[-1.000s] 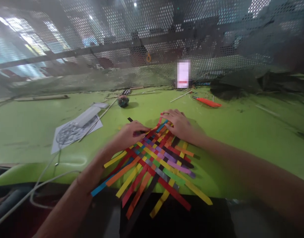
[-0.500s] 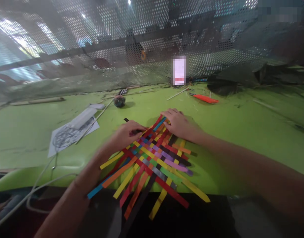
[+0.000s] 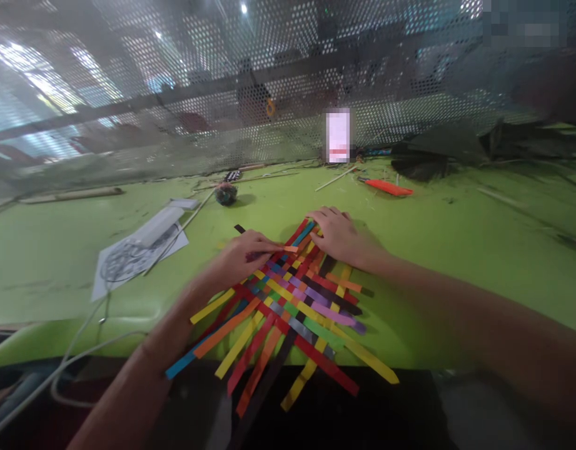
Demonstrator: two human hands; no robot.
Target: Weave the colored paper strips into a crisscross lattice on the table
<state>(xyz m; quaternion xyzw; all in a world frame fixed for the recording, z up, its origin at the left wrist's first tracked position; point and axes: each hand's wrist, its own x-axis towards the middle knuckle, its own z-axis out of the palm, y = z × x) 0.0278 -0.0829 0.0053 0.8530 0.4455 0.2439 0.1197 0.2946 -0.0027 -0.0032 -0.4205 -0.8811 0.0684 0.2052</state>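
Observation:
A mat of woven colored strips (image 3: 292, 287) lies in front of me, its loose ends fanning out toward me and past the table's near edge. At its left side, my left hand (image 3: 243, 253) is closed, thumb and fingertips pinching a short orange strip (image 3: 290, 249) whose end pokes out over the weave. My right hand (image 3: 337, 234) grips the mat's far corner, fingers bent over it and thumb on the near side. Part of the corner is hidden under that hand. A dark strip end (image 3: 239, 229) sticks out behind my left hand.
Printed paper (image 3: 142, 250) with a thin stick lies at left. Farther back are a dark round ball (image 3: 226, 194), a red-orange handled tool (image 3: 388, 186) and a pale upright card (image 3: 338, 134) before a perforated screen (image 3: 198, 94). A white cord (image 3: 57, 375) hangs at the near left edge.
The orange strip now shows at my left fingertips, pointing right over the weave. My left hand has shifted slightly right; my right hand stays on the far corner.

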